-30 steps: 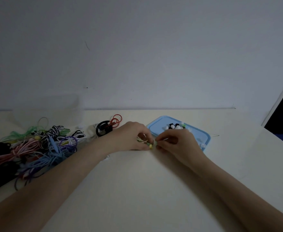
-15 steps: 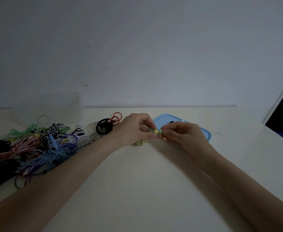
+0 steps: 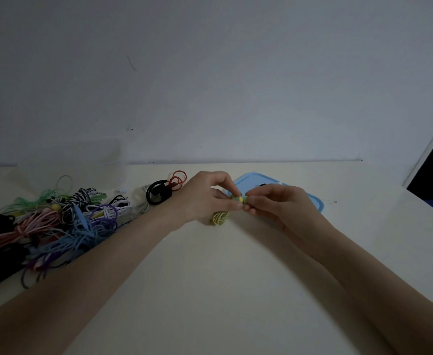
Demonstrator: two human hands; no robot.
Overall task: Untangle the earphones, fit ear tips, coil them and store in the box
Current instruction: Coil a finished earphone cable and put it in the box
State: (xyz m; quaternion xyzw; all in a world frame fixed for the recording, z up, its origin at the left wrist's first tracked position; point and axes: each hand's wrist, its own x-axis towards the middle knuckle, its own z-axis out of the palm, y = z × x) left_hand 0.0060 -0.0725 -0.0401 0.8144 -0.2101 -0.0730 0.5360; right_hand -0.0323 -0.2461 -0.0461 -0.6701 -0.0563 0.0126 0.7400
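A yellow-green earbud (image 3: 240, 199) sits between my two sets of fingertips, raised just above the table (image 3: 210, 290) in front of the blue lid (image 3: 315, 201). My left hand (image 3: 205, 198) pinches one end of it between thumb and forefinger; my right hand (image 3: 276, 203) pinches the other end, where I take the ear tip to be, though it is too small here to make out. The step in hand looks like seating that tip on the bud. To do it well, I judge, the left grip should hold the bud's body firm while the right pushes the tip straight along the nozzle with a slight twist, not at a slant, so the soft rim rolls over the lip instead of folding.

The bud's cord hangs below my left hand in a small yellow coil (image 3: 220, 218) that rests on the table. Farther left lies a heap of tangled earphones (image 3: 56, 226) in pink, blue, purple, green and black-and-white, with a black loop (image 3: 159, 194) and red bands (image 3: 178, 179) beside it. A clear box (image 3: 69, 160) stands at the wall behind the heap.
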